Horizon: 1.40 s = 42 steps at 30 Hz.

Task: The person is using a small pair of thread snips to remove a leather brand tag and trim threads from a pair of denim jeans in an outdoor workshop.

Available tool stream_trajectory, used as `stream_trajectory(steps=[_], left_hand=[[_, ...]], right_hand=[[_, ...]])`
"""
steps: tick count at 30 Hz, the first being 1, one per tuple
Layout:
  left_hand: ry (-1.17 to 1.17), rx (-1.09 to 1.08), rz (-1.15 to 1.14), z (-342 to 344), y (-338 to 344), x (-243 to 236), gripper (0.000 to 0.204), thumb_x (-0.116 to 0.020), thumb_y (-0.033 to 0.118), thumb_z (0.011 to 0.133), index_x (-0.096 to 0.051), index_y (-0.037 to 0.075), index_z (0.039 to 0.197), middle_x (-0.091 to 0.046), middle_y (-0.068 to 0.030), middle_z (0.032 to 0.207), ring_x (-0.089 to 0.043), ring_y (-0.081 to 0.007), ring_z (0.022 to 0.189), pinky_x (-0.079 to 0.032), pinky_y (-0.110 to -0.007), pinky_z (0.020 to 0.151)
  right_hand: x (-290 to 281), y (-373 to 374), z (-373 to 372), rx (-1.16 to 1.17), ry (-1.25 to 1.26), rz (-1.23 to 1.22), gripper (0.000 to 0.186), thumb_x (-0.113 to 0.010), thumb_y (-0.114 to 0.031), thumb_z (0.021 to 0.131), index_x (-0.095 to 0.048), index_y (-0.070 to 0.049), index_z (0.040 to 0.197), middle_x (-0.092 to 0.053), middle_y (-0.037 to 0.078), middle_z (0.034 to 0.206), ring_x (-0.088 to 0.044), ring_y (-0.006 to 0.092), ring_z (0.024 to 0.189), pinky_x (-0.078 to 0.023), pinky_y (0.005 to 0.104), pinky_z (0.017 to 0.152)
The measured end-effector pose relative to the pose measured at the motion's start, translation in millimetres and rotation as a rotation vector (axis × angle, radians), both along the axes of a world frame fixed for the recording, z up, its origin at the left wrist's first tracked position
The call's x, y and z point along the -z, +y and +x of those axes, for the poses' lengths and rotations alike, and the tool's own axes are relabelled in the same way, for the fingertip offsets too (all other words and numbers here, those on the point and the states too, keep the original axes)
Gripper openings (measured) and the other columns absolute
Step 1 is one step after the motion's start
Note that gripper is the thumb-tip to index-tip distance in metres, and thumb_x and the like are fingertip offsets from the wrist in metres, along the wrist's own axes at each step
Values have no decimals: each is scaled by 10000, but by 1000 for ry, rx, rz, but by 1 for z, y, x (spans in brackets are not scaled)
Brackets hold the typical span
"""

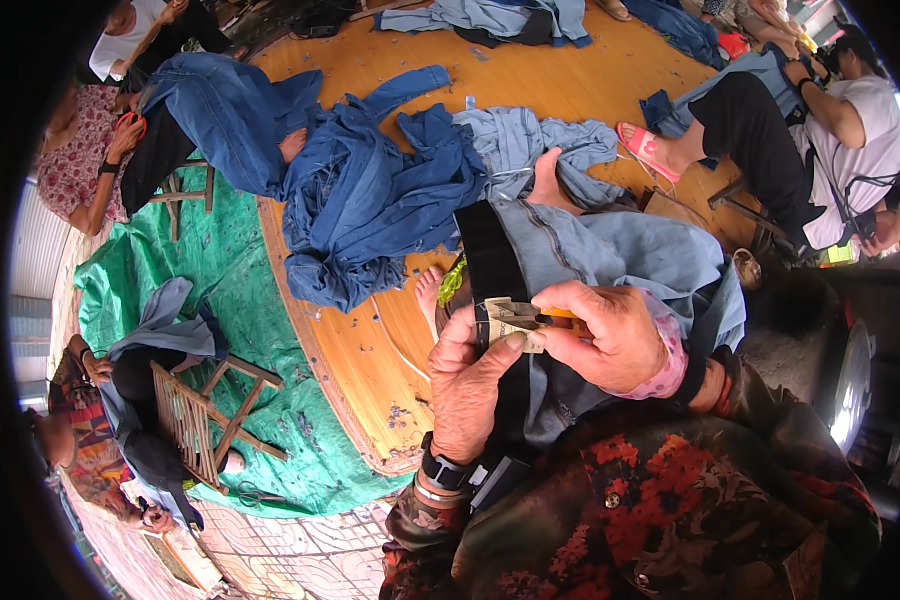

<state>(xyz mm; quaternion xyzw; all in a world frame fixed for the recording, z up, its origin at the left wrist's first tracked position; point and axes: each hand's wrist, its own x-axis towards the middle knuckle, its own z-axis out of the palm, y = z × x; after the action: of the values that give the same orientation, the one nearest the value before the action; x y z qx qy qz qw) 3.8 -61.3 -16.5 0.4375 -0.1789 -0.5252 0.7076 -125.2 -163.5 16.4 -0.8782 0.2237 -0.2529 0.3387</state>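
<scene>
My left hand (470,385) pinches a small pale paper tag (510,320) fixed to the black waistband (490,265) of a pair of light blue jeans (620,255) lying across my lap. My right hand (615,335) is closed around a small tool with a yellow-orange handle (560,314), its tip at the tag. Both hands meet over the tag. A watch and bangles sit on my left wrist. My bare feet (428,290) stick out beyond the jeans.
A pile of dark blue jeans (370,200) lies on the wooden platform (370,370) ahead. A green tarp (220,290) covers the ground at left, with a wooden folding stool (205,410). Other people sit around working on denim at left, top and right.
</scene>
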Motion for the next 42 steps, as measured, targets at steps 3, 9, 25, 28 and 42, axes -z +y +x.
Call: stream_trajectory(steps=[3, 9, 25, 28, 42], left_hand=[[-16, 6, -11, 0, 0, -3, 278, -611, -32, 787, -566, 28, 1054, -623, -29, 956, -576, -90, 853, -462, -227, 780], [-38, 20, 4, -1, -1, -1, 293, -611, -40, 786, -565, 31, 1066, -612, -7, 955, -561, -78, 866, -443, -227, 806], [-42, 30, -8, 0, 1, 0, 294, -581, -65, 792, -560, 15, 1074, -612, -23, 953, -564, -87, 865, -452, -231, 806], [-38, 31, 5, -1, -1, -1, 309, -593, -52, 781, -563, 23, 1079, -616, -22, 961, -565, -93, 869, -449, -243, 815], [-42, 18, 6, 0, 2, 0, 296, -604, -44, 790, -568, 28, 1074, -615, -13, 963, -561, -81, 875, -448, -235, 813]], right_hand=[[-3, 0, 3, 10, 13, 22, 292, -706, -55, 713, -548, -40, 958, -616, 68, 708, -619, 197, 590, -461, 271, 509], [-3, -2, 6, -4, 25, -27, 246, -657, -122, 761, -506, -56, 943, -601, 104, 714, -614, 289, 638, -470, 358, 533], [1, -4, 7, 14, 11, 17, 199, -641, -124, 776, -522, -61, 922, -610, 105, 728, -615, 291, 649, -479, 350, 549], [5, -3, 6, 48, -63, 128, 194, -647, -115, 772, -526, -61, 915, -611, 103, 716, -617, 282, 634, -477, 345, 538], [-5, 1, 4, -25, 19, -92, 283, -688, -52, 740, -534, -29, 976, -625, 86, 747, -636, 197, 618, -481, 273, 541]])
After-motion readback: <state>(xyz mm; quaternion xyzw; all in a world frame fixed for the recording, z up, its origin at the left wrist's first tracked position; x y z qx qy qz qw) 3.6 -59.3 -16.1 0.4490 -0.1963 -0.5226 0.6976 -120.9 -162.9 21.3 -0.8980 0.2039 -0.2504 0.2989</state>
